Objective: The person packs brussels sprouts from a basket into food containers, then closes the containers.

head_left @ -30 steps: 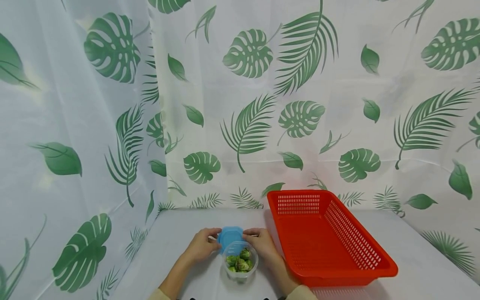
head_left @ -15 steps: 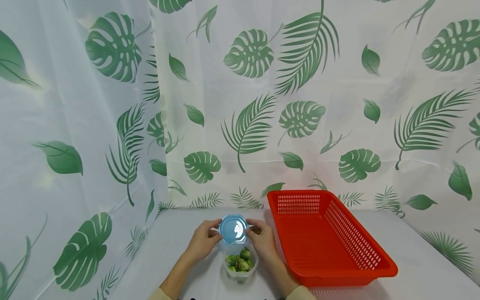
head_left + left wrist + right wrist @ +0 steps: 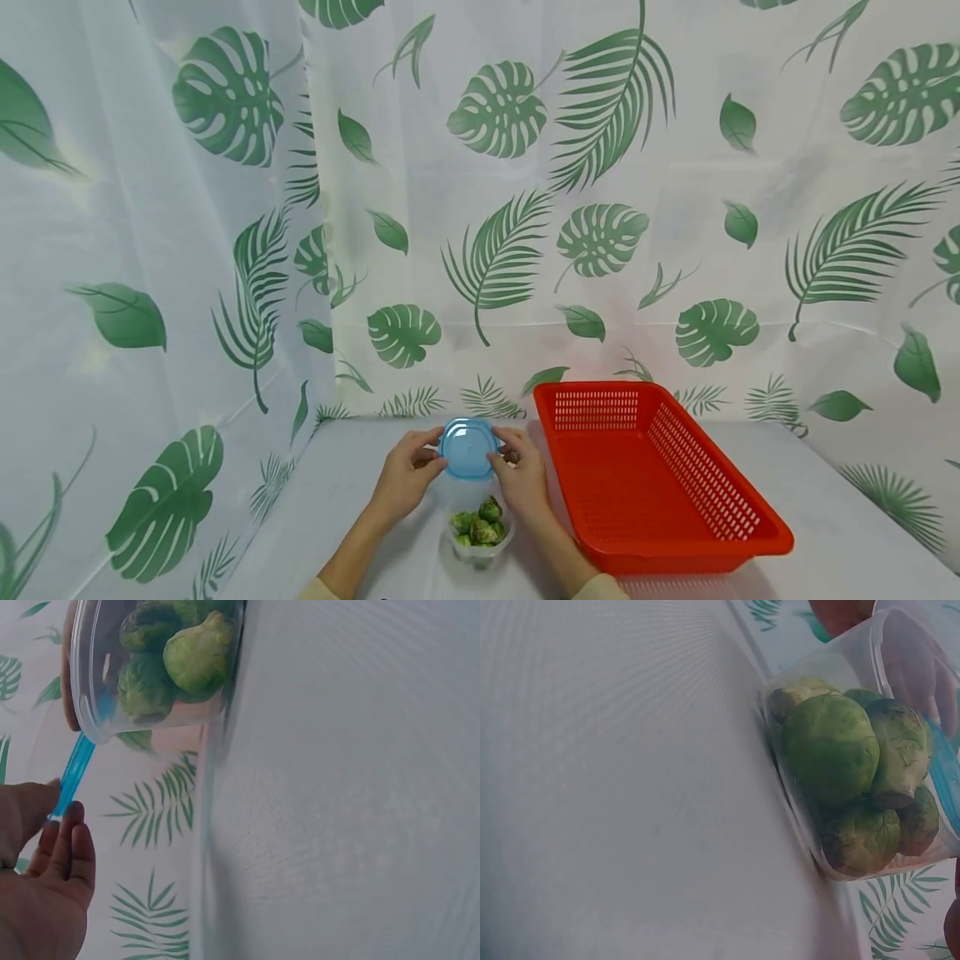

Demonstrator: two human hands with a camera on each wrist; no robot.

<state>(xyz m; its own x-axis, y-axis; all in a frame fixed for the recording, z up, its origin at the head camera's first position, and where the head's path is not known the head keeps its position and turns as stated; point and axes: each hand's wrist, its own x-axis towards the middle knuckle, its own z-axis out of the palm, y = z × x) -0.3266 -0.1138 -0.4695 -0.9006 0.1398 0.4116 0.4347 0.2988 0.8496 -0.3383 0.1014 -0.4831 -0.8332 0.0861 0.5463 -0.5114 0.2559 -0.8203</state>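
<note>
A translucent blue lid (image 3: 468,450) is held up behind a clear plastic container (image 3: 481,552). The left hand (image 3: 405,475) pinches its left edge, and the right hand (image 3: 525,477) grips its right edge. Several green Brussels sprouts (image 3: 483,532) fill the container, which stands uncovered on the table. In the left wrist view the lid (image 3: 73,772) appears edge-on between thumb and fingers, apart from the tabletop. The right wrist view shows the sprouts (image 3: 831,748) through the clear wall, with part of the lid (image 3: 946,772) beyond; most of the right hand is outside that view.
A large red perforated plastic basket (image 3: 637,475) stands to the right, close to the right forearm. White cloth covers the table (image 3: 352,467). Leaf-printed curtains (image 3: 517,250) hang behind and along the left side.
Both hands have raised the lid up and away from behind the container, tilting it so its face shows more fully. The container and basket have stayed in place.
</note>
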